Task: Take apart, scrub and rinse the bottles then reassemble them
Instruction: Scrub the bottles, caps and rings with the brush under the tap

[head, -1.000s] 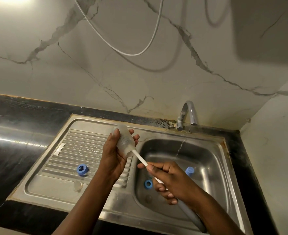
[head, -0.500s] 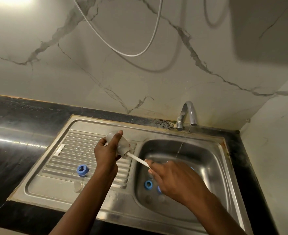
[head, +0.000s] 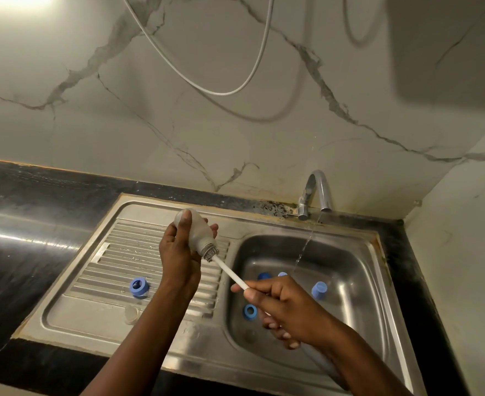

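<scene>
1. Steel sink (head: 358, 324) under a marble wall, tap (head: 315, 192) trickling.
2. Your left hand (head: 178, 258) grips the bottle (head: 200, 232) above the drainboard, mouth angled to meet the brush (head: 230, 271).
3. Your right hand (head: 287, 307) pinches its handle, bristles at the mouth.

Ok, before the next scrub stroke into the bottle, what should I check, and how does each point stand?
1. Bottle secure: left hand wraps its body. Ok.
2. Brush secure: right hand grips the white handle. Ok.
3. Bristles aligned: they sit at the bottle's mouth. Ok.
4. Rinse water: a thin stream falls from the tap into the basin. Ok.
5. Bottle clean inside: its wall is cloudy. Cannot tell.
6. Loose parts all there: one blue ring on the draining board, others in the basin partly behind the right hand. Cannot tell.
</scene>
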Demonstrator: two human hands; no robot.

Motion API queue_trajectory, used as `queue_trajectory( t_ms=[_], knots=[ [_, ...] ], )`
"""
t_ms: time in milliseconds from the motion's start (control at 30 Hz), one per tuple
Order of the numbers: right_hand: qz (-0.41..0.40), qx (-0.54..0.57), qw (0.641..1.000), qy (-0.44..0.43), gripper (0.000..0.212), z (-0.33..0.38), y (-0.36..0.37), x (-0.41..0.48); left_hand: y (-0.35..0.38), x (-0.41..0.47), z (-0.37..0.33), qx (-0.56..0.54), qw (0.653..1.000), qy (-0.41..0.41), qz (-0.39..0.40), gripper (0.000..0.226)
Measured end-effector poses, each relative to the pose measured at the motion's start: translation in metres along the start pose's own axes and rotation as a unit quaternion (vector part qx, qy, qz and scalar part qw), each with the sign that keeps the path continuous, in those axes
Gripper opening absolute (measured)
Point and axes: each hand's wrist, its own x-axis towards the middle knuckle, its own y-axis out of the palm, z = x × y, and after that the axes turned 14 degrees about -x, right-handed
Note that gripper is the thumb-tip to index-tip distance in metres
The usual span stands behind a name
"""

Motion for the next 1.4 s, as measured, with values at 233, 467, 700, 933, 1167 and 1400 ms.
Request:
queue_trajectory(
  t_ms=[233,467,700,933,1167,1400],
  knots=[
    [0.119,0.192,0.973,0.037,0.035,0.000,-0.005,-0.001,-0.001,0.002,0.003,-0.019,0.999,-0.015,0.048,0.059],
    [-0.069,-0.183,0.980,-0.038,0.023,-0.001,-0.003,0.003,-0.005,0.006,0.002,0.089,0.994,0.033,-0.054,0.068],
    [-0.108,-0.552,0.822,-0.085,0.040,0.007,-0.017,0.004,-0.016,0.011,0.000,0.150,0.976,0.064,-0.147,0.045],
    [-0.157,-0.509,0.840,-0.107,0.040,0.004,-0.016,0.006,-0.010,0.012,-0.007,0.096,0.987,0.065,-0.111,0.051],
    [-0.121,-0.110,0.983,-0.084,0.022,-0.003,0.002,0.009,0.005,0.002,-0.002,0.036,0.998,0.039,-0.027,0.053],
    [-0.083,0.003,0.996,-0.032,0.025,0.001,-0.003,0.014,0.009,0.002,0.008,0.042,0.998,0.027,-0.024,0.074]
  ],
)
